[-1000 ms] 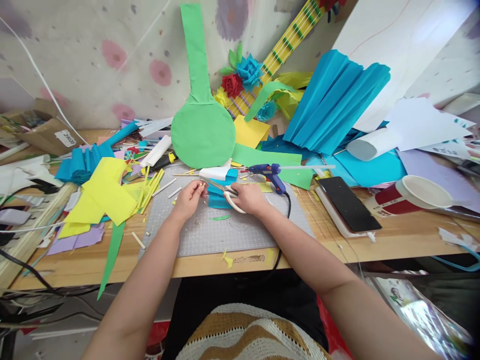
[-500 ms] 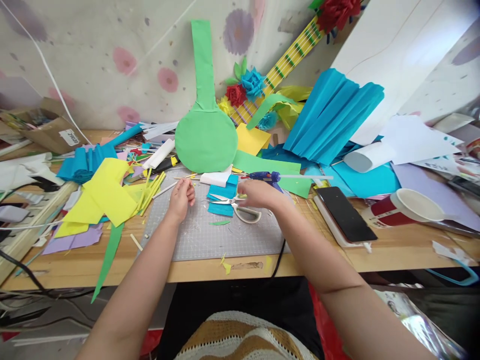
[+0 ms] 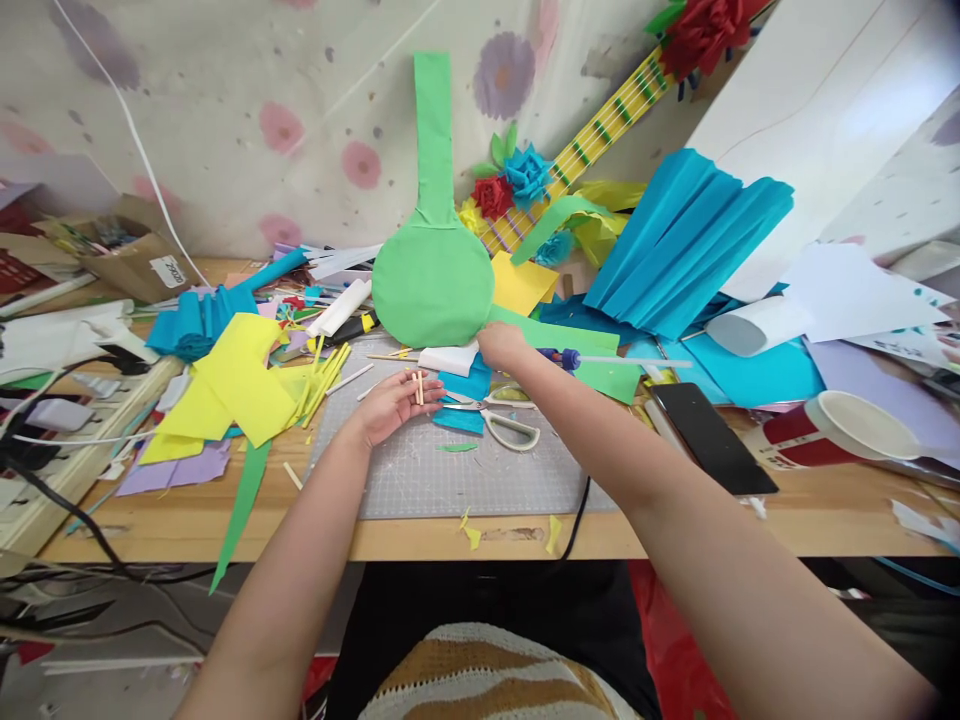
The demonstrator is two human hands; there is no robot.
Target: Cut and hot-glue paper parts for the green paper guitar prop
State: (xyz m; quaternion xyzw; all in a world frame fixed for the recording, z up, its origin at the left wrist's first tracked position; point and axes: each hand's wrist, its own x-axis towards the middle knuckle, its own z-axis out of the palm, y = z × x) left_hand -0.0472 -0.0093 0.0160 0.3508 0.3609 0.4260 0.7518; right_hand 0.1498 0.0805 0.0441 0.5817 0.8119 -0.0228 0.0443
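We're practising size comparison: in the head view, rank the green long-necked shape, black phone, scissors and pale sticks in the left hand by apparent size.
1. Green long-necked shape
2. Black phone
3. Scissors
4. Pale sticks

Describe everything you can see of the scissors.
The scissors lie flat, their metallic-looking blades slightly apart, with two pale handle loops. The blades lie over blue paper and point toward the left hand; the nearer loop lies on the gray mat. No hand grips them; whether the left hand touches the blade tips is unclear.
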